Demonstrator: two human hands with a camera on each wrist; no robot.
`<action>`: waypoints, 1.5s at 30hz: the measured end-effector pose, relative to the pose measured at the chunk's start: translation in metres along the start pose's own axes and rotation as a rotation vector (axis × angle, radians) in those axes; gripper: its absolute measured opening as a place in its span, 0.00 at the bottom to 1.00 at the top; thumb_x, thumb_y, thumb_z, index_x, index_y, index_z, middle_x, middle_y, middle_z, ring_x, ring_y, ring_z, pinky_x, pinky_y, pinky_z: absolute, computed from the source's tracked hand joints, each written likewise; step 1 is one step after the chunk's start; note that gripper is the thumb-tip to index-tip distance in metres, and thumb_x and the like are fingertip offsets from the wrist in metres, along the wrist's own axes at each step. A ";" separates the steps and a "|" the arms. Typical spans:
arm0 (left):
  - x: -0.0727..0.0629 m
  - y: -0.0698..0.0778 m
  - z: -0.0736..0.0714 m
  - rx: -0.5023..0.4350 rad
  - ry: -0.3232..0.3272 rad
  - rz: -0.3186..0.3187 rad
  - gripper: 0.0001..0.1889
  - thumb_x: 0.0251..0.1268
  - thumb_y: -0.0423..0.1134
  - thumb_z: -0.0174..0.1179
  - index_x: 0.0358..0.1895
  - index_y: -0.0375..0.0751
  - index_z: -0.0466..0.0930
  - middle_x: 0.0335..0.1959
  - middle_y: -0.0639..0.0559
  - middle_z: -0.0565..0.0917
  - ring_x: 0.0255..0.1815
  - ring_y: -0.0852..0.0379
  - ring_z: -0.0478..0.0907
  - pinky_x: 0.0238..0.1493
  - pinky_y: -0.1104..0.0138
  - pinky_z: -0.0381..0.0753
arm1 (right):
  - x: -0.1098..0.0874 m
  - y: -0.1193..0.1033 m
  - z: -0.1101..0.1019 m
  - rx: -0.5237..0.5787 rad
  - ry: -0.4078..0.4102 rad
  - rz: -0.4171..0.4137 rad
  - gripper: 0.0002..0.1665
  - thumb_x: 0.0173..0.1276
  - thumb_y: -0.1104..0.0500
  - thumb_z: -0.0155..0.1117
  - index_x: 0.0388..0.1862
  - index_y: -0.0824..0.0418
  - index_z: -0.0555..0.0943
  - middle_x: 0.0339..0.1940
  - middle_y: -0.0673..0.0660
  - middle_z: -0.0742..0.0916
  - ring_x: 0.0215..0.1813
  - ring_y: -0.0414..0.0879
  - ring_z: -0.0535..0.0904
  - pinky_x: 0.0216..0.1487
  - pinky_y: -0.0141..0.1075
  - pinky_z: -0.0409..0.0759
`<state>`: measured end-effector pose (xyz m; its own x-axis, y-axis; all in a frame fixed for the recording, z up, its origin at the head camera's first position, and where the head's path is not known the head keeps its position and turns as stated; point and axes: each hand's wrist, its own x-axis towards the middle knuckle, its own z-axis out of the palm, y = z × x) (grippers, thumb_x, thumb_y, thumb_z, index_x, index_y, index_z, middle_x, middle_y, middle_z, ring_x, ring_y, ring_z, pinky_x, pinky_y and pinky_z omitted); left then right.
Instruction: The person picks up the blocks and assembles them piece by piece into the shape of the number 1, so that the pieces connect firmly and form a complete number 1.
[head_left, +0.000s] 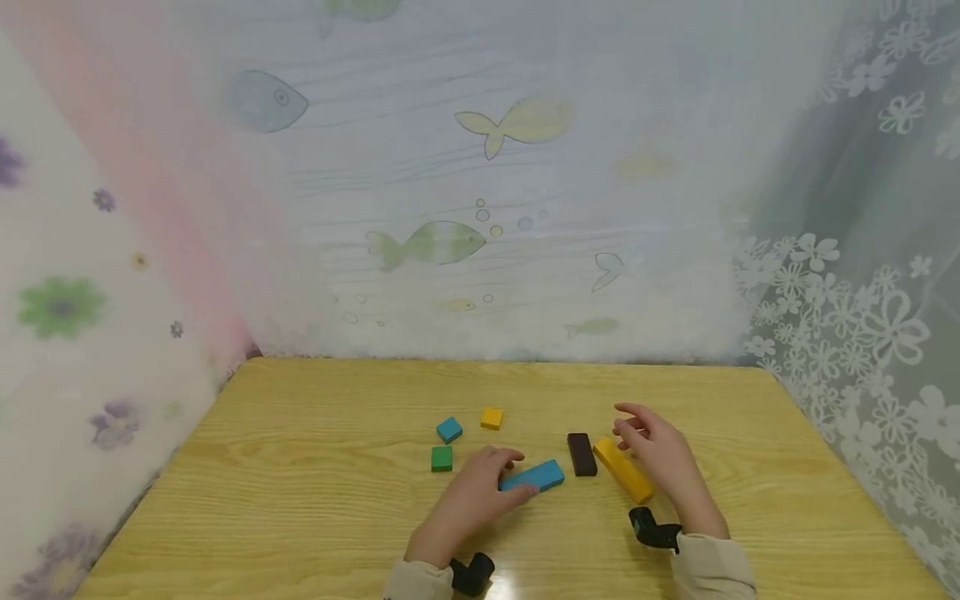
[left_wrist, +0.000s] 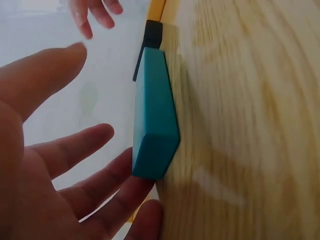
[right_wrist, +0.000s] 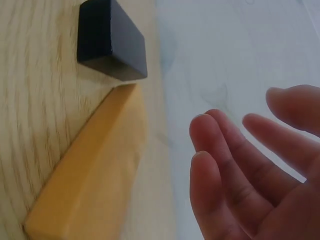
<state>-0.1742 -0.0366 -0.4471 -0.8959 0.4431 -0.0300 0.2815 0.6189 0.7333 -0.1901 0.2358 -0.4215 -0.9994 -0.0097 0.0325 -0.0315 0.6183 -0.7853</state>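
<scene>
A long blue block (head_left: pixel 543 475) lies on the table beside my left hand (head_left: pixel 480 492), between thumb and forefinger in the head view. From the left wrist view, the thumb stands well off the blue block (left_wrist: pixel 157 100) and the lower fingertips are right at its near end. My right hand (head_left: pixel 663 458) hovers beside a long yellow block (head_left: pixel 624 471), its fingers loosely bent around nothing. In the right wrist view the yellow block (right_wrist: pixel 90 175) lies apart from those fingers. A shorter dark brown block (head_left: pixel 582 455) sits between the blue and yellow ones.
Three small square blocks lie farther back on the left: a blue one (head_left: pixel 449 430), a yellow one (head_left: pixel 492 418) and a green one (head_left: pixel 442 458). The wooden table (head_left: pixel 300 483) ends at a fish-patterned curtain (head_left: pixel 420 292). Each wrist wears a black camera mount.
</scene>
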 end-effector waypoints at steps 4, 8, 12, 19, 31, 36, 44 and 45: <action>0.003 -0.003 0.007 -0.006 -0.025 0.005 0.32 0.53 0.60 0.57 0.60 0.49 0.67 0.48 0.55 0.71 0.49 0.54 0.65 0.47 0.57 0.67 | 0.005 0.000 0.005 0.047 -0.015 0.027 0.32 0.64 0.39 0.49 0.62 0.55 0.66 0.45 0.59 0.80 0.38 0.48 0.78 0.36 0.37 0.76; 0.008 -0.009 0.011 -0.009 -0.033 0.042 0.29 0.53 0.55 0.60 0.59 0.54 0.67 0.45 0.58 0.70 0.48 0.56 0.63 0.47 0.57 0.63 | 0.010 -0.003 0.010 0.037 -0.036 0.038 0.31 0.65 0.43 0.51 0.63 0.55 0.65 0.44 0.59 0.80 0.36 0.47 0.79 0.34 0.36 0.76; 0.010 -0.016 0.012 0.018 -0.026 0.067 0.23 0.53 0.50 0.62 0.55 0.58 0.70 0.42 0.62 0.70 0.48 0.57 0.62 0.46 0.57 0.60 | 0.013 -0.006 0.022 0.002 -0.060 0.048 0.28 0.66 0.49 0.53 0.63 0.55 0.65 0.41 0.57 0.79 0.31 0.46 0.78 0.29 0.36 0.75; 0.003 -0.023 0.013 0.050 -0.045 0.105 0.18 0.55 0.42 0.60 0.50 0.61 0.74 0.45 0.66 0.71 0.50 0.58 0.62 0.49 0.57 0.61 | 0.008 -0.007 0.038 -0.223 -0.044 0.011 0.26 0.63 0.53 0.58 0.61 0.56 0.69 0.34 0.51 0.79 0.27 0.41 0.74 0.28 0.37 0.71; -0.002 -0.021 0.007 0.036 -0.065 0.134 0.21 0.52 0.35 0.55 0.50 0.63 0.74 0.47 0.67 0.71 0.52 0.58 0.60 0.50 0.56 0.59 | 0.005 -0.022 0.051 -0.500 -0.092 -0.030 0.26 0.59 0.49 0.62 0.55 0.56 0.74 0.28 0.49 0.79 0.26 0.40 0.72 0.26 0.37 0.69; -0.004 -0.022 0.005 -0.035 -0.063 0.114 0.18 0.55 0.36 0.56 0.49 0.60 0.75 0.48 0.66 0.71 0.53 0.57 0.61 0.53 0.56 0.61 | 0.004 -0.024 0.053 -0.505 -0.152 -0.019 0.33 0.57 0.41 0.60 0.60 0.52 0.71 0.27 0.47 0.79 0.26 0.39 0.71 0.25 0.37 0.68; -0.003 -0.021 0.010 -0.018 -0.002 0.101 0.16 0.54 0.47 0.60 0.48 0.59 0.76 0.46 0.66 0.72 0.50 0.57 0.62 0.50 0.58 0.61 | 0.007 -0.026 0.056 -0.512 -0.169 0.057 0.37 0.54 0.39 0.60 0.61 0.52 0.68 0.38 0.54 0.82 0.31 0.46 0.75 0.27 0.41 0.69; -0.002 -0.021 0.010 -0.012 0.001 0.098 0.16 0.54 0.47 0.60 0.48 0.59 0.76 0.45 0.66 0.72 0.50 0.57 0.62 0.49 0.58 0.61 | 0.008 -0.027 0.056 -0.505 -0.164 0.073 0.35 0.54 0.40 0.59 0.60 0.53 0.68 0.38 0.55 0.82 0.29 0.47 0.75 0.26 0.40 0.69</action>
<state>-0.1743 -0.0439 -0.4690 -0.8646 0.5006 0.0429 0.3637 0.5648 0.7407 -0.1974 0.1751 -0.4351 -0.9889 -0.0500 -0.1399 0.0078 0.9229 -0.3851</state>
